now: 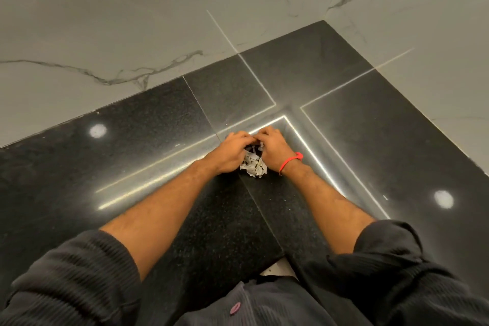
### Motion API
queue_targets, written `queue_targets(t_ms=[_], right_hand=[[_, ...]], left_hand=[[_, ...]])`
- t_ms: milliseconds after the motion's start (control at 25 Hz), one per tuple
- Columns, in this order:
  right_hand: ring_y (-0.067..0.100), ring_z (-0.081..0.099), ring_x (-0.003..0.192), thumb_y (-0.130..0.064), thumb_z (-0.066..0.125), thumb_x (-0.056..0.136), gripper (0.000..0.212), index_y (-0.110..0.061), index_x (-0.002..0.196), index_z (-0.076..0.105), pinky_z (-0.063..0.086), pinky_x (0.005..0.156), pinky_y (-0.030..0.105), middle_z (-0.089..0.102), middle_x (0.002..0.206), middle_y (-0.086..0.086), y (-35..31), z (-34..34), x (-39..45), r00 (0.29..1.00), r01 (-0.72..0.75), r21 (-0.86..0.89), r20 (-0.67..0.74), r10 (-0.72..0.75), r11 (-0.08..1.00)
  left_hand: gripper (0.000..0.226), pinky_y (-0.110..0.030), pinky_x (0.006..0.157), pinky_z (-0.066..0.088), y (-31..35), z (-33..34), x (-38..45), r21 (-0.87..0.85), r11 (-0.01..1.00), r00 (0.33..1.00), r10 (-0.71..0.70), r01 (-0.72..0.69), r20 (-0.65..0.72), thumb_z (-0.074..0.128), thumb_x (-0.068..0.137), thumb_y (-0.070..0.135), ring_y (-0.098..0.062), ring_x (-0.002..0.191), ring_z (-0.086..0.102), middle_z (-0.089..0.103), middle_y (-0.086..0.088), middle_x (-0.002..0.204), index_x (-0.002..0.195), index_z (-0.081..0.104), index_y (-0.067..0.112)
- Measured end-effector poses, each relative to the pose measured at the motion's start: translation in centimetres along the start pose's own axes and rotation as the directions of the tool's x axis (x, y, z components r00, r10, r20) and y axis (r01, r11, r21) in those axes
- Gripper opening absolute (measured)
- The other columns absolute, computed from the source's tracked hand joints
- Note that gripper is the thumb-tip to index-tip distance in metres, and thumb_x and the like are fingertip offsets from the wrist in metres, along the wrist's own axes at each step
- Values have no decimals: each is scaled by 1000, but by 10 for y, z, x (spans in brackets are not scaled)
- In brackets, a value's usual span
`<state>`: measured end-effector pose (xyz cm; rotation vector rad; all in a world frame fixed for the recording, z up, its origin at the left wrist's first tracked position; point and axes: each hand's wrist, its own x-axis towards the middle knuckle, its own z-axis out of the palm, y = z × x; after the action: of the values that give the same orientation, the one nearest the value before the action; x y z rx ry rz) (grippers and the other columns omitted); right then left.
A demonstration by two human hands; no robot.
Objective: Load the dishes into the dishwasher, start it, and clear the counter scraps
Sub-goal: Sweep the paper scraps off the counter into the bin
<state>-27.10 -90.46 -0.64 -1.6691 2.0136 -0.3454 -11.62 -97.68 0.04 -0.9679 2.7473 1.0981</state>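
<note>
I had my left hand (229,154) and right hand (272,147) bunched around the paper scraps (253,165) on the counter (158,119); lifting them away seemed next.

speckled black counter (158,124), grey-veined white wall (132,21)

— Anything in the way on the counter (158,124)?
— Only the marble walls (132,21) across the top and right of the frame, closing the corner.
— And lower left?
— Bare black stone, open.
</note>
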Motion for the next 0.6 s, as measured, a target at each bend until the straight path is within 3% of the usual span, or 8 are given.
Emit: queue_targets(t_ms=[80, 120, 200, 280, 360, 440, 600], right_hand=[[27, 53, 111, 3, 53, 86, 41, -10, 122, 67, 35, 99, 24, 61, 115, 13, 2, 0, -12, 999, 21, 67, -43, -18, 998], [28, 53, 113, 1, 53, 87, 41, -9, 125, 64, 38, 102, 28, 61, 117, 13, 8, -4, -16, 995, -3, 116, -103, 15, 993], [29, 49, 120, -18, 63, 90, 47, -10, 135, 55, 38, 107, 35, 54, 125, 14, 24, -14, -26, 991, -71, 123, -103, 84, 990], [29, 39, 125, -52, 76, 77, 86, -13, 145, 41, 35, 110, 38, 41, 133, 13, 31, -20, -34, 986, -137, -9, 99, 137, 991], [29, 34, 126, -68, 81, 59, 117, -12, 148, 30, 36, 111, 43, 31, 137, 11, 22, -16, -39, 965, -118, -128, 221, 144, 985], [29, 35, 123, -59, 87, 57, 118, -10, 147, 29, 38, 110, 44, 28, 136, 11, 7, -7, -41, 965, -77, -139, 240, 109, 987], [29, 46, 117, -26, 89, 68, 85, -9, 140, 46, 40, 105, 34, 37, 131, 13, -2, 1, -40, 978, -36, 34, 206, 29, 999]], left_hand=[[49, -45, 114, 34, -9, -4, -17, -47, 998, 995, -45, 41, -85, 44, 94, 8, -20, 129, 40, 49, -2, 141, 140, 56, 22], [52, -47, 115, 34, -14, -8, -27, -35, 995, 990, -93, 90, -109, 48, 93, 20, -21, 130, 37, 45, -3, 144, 144, 50, 22], [78, -49, 117, 32, -21, -15, -41, 24, 984, 984, -175, 176, -34, 56, 84, 47, -23, 134, 30, 32, -4, 150, 154, 34, 21], [108, -44, 118, 30, -19, -16, -46, 93, 982, 981, -175, 167, 85, 73, 74, 65, -23, 135, 26, 23, -3, 150, 157, 22, 18], [117, -41, 116, 32, -8, -7, -39, 122, 985, 982, -140, 124, 130, 82, 66, 64, -23, 135, 28, 22, -5, 147, 155, 21, 18], [106, -40, 114, 37, 9, 8, -32, 139, 984, 984, -130, 112, 126, 84, 71, 52, -23, 131, 35, 26, -6, 144, 152, 26, 17], [66, -31, 103, 41, 24, 28, -38, 25, 990, 989, -139, 138, 45, 79, 83, 25, -13, 112, 44, 35, -2, 134, 140, 45, 19]])
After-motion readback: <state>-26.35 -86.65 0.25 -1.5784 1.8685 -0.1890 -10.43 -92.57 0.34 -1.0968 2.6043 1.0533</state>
